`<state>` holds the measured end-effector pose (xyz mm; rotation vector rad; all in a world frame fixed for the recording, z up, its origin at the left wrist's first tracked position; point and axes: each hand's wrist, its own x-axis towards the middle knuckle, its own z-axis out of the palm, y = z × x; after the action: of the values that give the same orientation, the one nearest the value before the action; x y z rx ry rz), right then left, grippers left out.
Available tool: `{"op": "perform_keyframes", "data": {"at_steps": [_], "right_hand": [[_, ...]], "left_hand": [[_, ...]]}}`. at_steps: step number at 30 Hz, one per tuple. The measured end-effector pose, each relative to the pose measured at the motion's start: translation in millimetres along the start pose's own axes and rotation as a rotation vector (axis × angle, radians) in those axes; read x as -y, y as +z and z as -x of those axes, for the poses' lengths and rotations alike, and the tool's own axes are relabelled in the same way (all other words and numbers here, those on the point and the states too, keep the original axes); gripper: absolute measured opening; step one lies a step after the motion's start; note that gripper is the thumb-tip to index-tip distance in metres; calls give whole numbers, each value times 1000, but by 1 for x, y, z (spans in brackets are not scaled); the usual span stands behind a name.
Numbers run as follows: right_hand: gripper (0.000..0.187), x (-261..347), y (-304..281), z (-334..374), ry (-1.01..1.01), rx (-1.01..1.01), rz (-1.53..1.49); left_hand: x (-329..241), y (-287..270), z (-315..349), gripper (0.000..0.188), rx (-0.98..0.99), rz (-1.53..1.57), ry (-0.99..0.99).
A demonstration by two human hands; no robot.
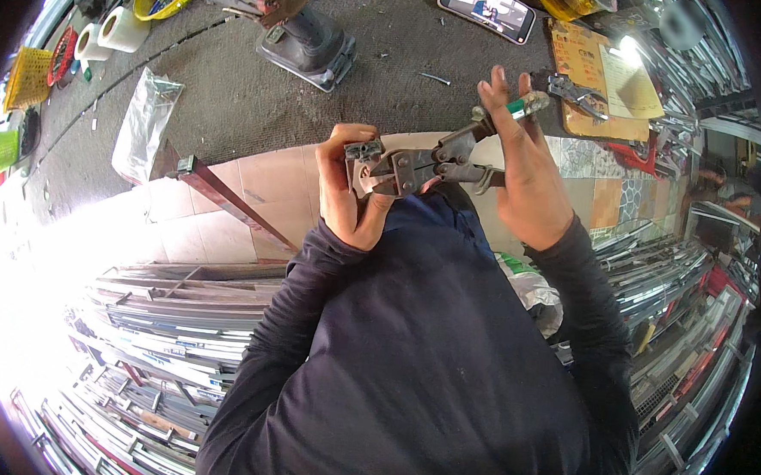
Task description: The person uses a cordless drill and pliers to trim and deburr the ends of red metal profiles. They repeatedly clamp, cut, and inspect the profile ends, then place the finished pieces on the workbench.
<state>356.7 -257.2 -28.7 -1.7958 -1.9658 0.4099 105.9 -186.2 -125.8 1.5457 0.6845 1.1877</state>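
Observation:
A worn metal plier-like tool with compound levers [411,172] is held in front of my chest, its two handles spread apart. My left hand [348,193] is closed around the jaw end, thumb below and fingers above. Against that end sits a small dark metal block [363,150]; I cannot tell whether it is part of the tool. At the handles is my right hand [528,172], its upper fingers stretched up past the green-banded handle [521,105]. The lower handle meets its palm.
Ahead lies a dark carpeted bench top [389,74] with a cordless power tool [301,35], a phone [487,11], a screw [436,78] and a clear plastic bag [148,122]. Locking pliers [577,95] rest on a clipboard [571,50]. Racks of metal profiles [169,330] stand on both sides.

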Motion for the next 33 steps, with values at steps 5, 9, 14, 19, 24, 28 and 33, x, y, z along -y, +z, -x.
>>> {"op": "perform_keyframes", "data": {"at_steps": [5, 9, 14, 19, 24, 28, 33], "right_hand": [[117, 2, -12, -7, 33, -16, -20], [117, 4, -13, -10, 47, -5, 43], [110, 15, -22, -13, 71, 47, 81], [87, 42, -52, -10, 202, 190, 210], [64, 50, -76, -14, 83, 33, 536], [54, 46, -91, -23, -81, -152, 679], [46, 47, -110, -27, -106, -122, 646]], "left_hand": [[-11, 0, 3, 70, -3, 8, -43], [-17, -3, 3, 71, -4, -13, -80], [-23, -6, -1, 69, 26, -45, -57], [-39, -7, -12, 66, 108, -132, 48], [-63, 1, -24, 64, 161, -163, 41], [-86, 2, -33, 65, 163, -234, -124], [-96, 5, -45, 60, 151, -262, -45]]}}
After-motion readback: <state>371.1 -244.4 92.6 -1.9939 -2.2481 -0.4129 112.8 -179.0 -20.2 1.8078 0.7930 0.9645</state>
